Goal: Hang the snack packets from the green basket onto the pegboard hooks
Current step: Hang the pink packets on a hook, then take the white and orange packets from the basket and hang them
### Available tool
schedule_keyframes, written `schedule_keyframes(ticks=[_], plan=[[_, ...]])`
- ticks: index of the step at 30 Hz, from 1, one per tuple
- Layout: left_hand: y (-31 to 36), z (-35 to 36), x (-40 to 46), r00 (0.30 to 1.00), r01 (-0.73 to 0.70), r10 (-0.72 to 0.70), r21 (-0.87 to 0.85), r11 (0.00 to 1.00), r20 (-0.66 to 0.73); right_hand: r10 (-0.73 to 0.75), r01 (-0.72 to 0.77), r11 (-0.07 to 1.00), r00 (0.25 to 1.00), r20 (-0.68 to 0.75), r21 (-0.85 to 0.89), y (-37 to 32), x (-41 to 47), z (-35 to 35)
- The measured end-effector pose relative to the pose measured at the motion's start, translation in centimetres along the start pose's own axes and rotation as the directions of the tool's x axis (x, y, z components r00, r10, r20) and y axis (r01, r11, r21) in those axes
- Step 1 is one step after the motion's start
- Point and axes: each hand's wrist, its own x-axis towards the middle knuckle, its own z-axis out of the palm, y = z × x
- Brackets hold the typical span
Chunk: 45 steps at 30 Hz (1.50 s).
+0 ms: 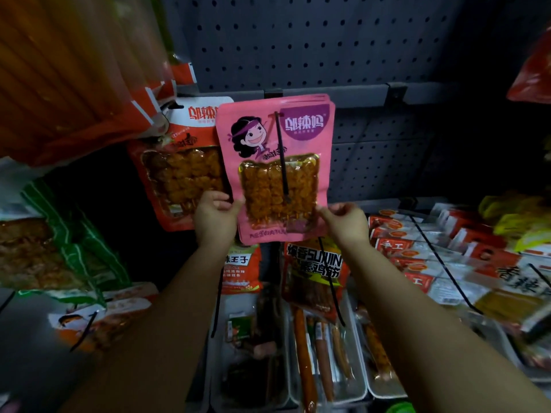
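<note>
Left hand point(215, 217) pinches the lower left edge of the pink snack packets point(272, 171); right hand point(347, 223) pinches the lower right corner, fingers curled. The stack sits threaded on a black peg hook point(281, 156), whose rod runs down its face, at 12 o'clock on the grey pegboard point(328, 40). An orange packet point(182, 171) hangs at 9 o'clock. Judged step: seating the stack. Next move calls for sliding it back squarely, then releasing. The green basket is not identifiable.

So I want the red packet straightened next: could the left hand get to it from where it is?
Probably yes: the left hand holds the pink packet's lower edge right beside the red packet, with nothing between them.
</note>
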Motion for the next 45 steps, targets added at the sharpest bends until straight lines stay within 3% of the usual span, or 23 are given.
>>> schedule_keyframes(ticks=[5, 9, 11, 14, 16, 20, 24, 28, 31, 34, 38, 40, 45], plan=[[0.6, -0.3, -7.1, 0.998, -0.03, 0.038, -0.154, 0.988, 0.051, -0.011, 0.008, 0.989, 1.0, 0.023, 0.146, 2.5, -5.3, -4.2], [2.0, 1.9, -15.3, 0.948, -0.097, 0.158, -0.222, 0.97, 0.275, -0.041, 0.04, 0.963, 0.999, -0.001, 0.268, 6.7, -10.7, -11.3], [2.4, 4.2, -20.0, 0.865, -0.091, 0.184, -0.213, 0.973, 0.467, -0.012, 0.029, 0.957, 0.998, -0.061, 0.289, 9.6, -13.3, -15.7], [1.6, 8.6, -27.1, 0.647, -0.076, 0.198, -0.196, 0.978, 0.736, 0.084, -0.045, 0.961, 0.988, -0.131, 0.273, 15.3, -16.9, -22.2], [-0.5, 12.3, -31.4, 0.529, -0.017, 0.137, -0.15, 0.988, 0.838, 0.183, -0.14, 0.959, 0.969, -0.163, 0.245, 20.2, -18.7, -26.0], [-7.9, 20.5, -38.9, 0.386, 0.046, -0.028, 0.011, 0.999, 0.922, 0.442, -0.411, 0.893, 0.878, -0.183, 0.182, 32.1, -21.0, -31.0], [-19.3, 28.6, -45.3, 0.284, 0.043, -0.196, 0.192, 0.98, 0.938, 0.632, -0.632, 0.772, 0.755, -0.173, 0.062, 46.3, -21.6, -34.0], [-32.0, 34.9, -51.1, 0.236, -0.053, -0.308, 0.328, 0.943, 0.922, 0.749, -0.755, 0.636, 0.654, -0.108, -0.161, 61.4, -21.0, -35.0], [-40.7, 38.5, -54.6, 0.171, -0.094, -0.395, 0.414, 0.905, 0.903, 0.797, -0.762, 0.548, 0.601, -0.062, -0.346, 71.5, -19.8, -34.8], [-47.0, 41.8, -57.1, 0.173, -0.124, -0.455, 0.477, 0.87, 0.874, 0.816, -0.755, 0.508, 0.575, -0.049, -0.414, 79.2, -17.6, -34.2], [-50.6, 47.1, -58.6, 0.392, -0.126, -0.41, 0.49, 0.862, 0.823, 0.774, -0.735, 0.561, 0.629, -0.074, -0.381, 86.7, -13.5, -32.7], [-51.3, 49.2, -58.9, 0.404, -0.095, -0.406, 0.479, 0.873, 0.82, 0.756, -0.751, 0.611, 0.647, -0.095, -0.251, 89.3, -11.5, -32.3], [-51.7, 49.7, -59.6, 0.347, 0.376, -0.575, 0.452, 0.809, 0.741, 0.749, -0.752, 0.653, 0.626, -0.217, 0.089, 91.1, -9.5, -30.3]])
